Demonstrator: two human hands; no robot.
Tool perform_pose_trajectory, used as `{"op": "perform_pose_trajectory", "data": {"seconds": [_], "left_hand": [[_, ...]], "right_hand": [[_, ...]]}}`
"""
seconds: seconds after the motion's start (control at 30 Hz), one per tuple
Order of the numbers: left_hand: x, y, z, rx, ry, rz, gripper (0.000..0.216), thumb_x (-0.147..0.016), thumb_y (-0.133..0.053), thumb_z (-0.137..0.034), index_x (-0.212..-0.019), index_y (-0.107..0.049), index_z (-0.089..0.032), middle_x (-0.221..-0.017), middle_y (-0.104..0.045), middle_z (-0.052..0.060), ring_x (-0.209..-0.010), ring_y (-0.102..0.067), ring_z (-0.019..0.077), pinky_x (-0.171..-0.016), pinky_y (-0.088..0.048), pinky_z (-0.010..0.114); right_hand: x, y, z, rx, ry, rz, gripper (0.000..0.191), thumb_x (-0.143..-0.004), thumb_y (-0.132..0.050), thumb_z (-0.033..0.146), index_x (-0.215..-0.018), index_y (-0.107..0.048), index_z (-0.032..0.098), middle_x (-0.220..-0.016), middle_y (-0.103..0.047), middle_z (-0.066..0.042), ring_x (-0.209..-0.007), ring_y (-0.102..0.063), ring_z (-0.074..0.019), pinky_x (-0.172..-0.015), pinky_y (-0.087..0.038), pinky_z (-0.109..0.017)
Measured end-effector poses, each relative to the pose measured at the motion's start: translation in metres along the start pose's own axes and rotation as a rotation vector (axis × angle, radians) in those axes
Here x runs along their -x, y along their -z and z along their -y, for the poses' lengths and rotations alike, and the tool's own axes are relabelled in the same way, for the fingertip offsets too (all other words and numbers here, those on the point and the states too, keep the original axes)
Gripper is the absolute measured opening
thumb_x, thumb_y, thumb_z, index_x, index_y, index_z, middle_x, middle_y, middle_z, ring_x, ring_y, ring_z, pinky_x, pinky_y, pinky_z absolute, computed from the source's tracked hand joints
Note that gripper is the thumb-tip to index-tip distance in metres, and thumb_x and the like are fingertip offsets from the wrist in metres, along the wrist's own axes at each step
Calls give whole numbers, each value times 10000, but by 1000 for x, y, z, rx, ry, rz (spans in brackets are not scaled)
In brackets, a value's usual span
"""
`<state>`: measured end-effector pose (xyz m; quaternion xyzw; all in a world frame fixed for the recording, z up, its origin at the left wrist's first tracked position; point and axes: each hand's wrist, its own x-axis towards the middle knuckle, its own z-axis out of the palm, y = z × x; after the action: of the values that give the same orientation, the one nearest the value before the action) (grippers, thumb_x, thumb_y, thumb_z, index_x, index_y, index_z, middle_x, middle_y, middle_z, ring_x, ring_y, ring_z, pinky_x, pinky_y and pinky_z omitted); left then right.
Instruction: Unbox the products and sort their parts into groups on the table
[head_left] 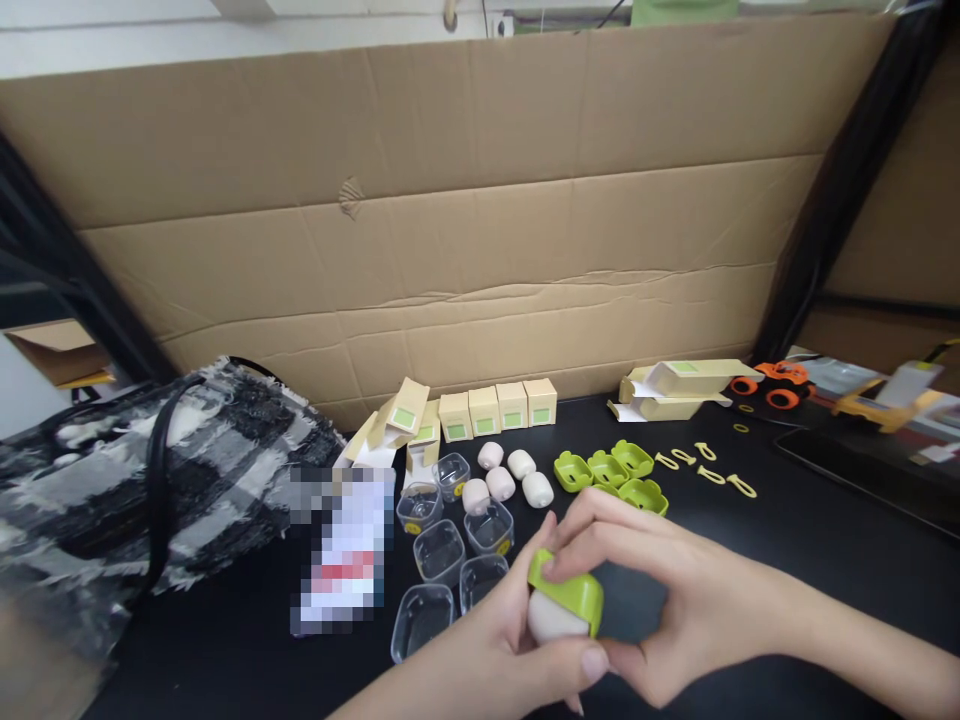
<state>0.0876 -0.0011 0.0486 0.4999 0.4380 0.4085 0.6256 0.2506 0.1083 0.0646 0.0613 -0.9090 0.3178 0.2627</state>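
Observation:
Between my two hands is a smooth white rounded piece (553, 618) with a bright green plastic cap (576, 592) over its top and right side. My left hand (510, 640) is closed around the white piece from the left, thumb along its lower front. Above and to the right, my right hand (667, 580) has its fingertips pressed on the green cap, with its thumb near the lower edge. More green caps (607, 467) lie open side up just beyond my right hand. Several similar white and pinkish rounded pieces (501, 484) stand beyond my left hand.
Clear plastic cups (439, 552) stand left of my hands. Small cartons (491, 410) line the cardboard wall (465, 230); opened cartons (675, 385) lie to the right. Pale yellow loops (709, 474), an orange toy truck (780, 382) and a plaid bag (187, 480) also occupy the black table.

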Motion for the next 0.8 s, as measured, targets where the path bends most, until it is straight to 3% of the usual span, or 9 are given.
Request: {"op": "perform_pose_trajectory", "data": {"seconds": [0.1, 0.17, 0.23, 0.3, 0.4, 0.5, 0.57, 0.67, 0.8], "left_hand": [[7, 4, -10, 21, 63, 15, 915, -796, -647, -318, -1433, 10, -318, -1018, -517, 29, -672, -500, 81, -704, -459, 271], [10, 6, -15, -7, 53, -52, 928, -796, -647, -314, -1406, 51, -314, -965, -538, 17, -654, -506, 89, -700, -464, 289], [10, 11, -23, -148, -27, -146, 746, -783, -660, -322, -1339, -164, -286, -899, -532, 2, -676, -511, 111, -676, -455, 281], [3, 18, -32, -388, -143, -238, 456, -777, -661, -319, -1141, -395, -253, -896, -529, 5, -742, -532, 133, -691, -444, 271], [-23, 33, -50, -803, -301, -340, 265, -759, -659, -276, -972, -514, -216, -1027, -533, 44, -864, -573, 165, -754, -461, 272], [-64, 50, -63, -1183, -229, -395, 204, -801, -602, -264, -991, -584, -192, -1037, -584, 55, -978, -573, 208, -862, -455, 323], [-92, 62, -66, -1255, -161, -390, 201, -777, -651, -275, -950, -624, -177, -981, -628, 50, -981, -578, 233, -900, -447, 384], [-122, 76, -60, -1333, -56, -433, 253, -873, -561, -310, -1083, -583, -169, -1128, -598, 72, -980, -590, 213, -847, -492, 423], [-133, 86, -51, -1342, -1, -475, 296, -891, -538, -313, -1154, -546, -179, -1188, -569, 84, -991, -592, 212, -831, -509, 417]], "right_hand": [[0, 4, -6, -101, -27, 32, 343, -764, -692, 183, -1056, -517, 224, -1170, -552, -83, -1098, -552, -192, -905, -481, -343], [1, 5, -14, -185, -79, -76, 323, -778, -703, 267, -1015, -486, 235, -1178, -564, -82, -1101, -561, -198, -892, -491, -359], [2, 9, -25, -210, -111, -296, 350, -767, -715, 298, -990, -449, 251, -1129, -576, -67, -1043, -592, -197, -843, -511, -353], [3, 15, -38, -156, -126, -505, 354, -770, -709, 303, -985, -431, 264, -1117, -564, -62, -1021, -594, -200, -832, -511, -359], [4, 25, -55, -64, -187, -649, 330, -778, -689, 335, -982, -440, 265, -1103, -559, -63, -1016, -584, -208, -849, -502, -377], [4, 28, -64, -38, -241, -660, 327, -772, -686, 366, -973, -454, 255, -1069, -567, -61, -995, -587, -210, -851, -500, -383], [4, 27, -65, -50, -244, -645, 324, -774, -684, 369, -973, -456, 253, -1057, -570, -56, -990, -586, -208, -854, -497, -382], [4, 25, -62, -100, -240, -619, 315, -784, -676, 365, -983, -457, 260, -1071, -562, -52, -1009, -575, -205, -877, -487, -380], [3, 22, -59, -149, -234, -572, 311, -798, -661, 368, -994, -442, 264, -1072, -554, -49, -1025, -566, -202, -888, -486, -376]]}}
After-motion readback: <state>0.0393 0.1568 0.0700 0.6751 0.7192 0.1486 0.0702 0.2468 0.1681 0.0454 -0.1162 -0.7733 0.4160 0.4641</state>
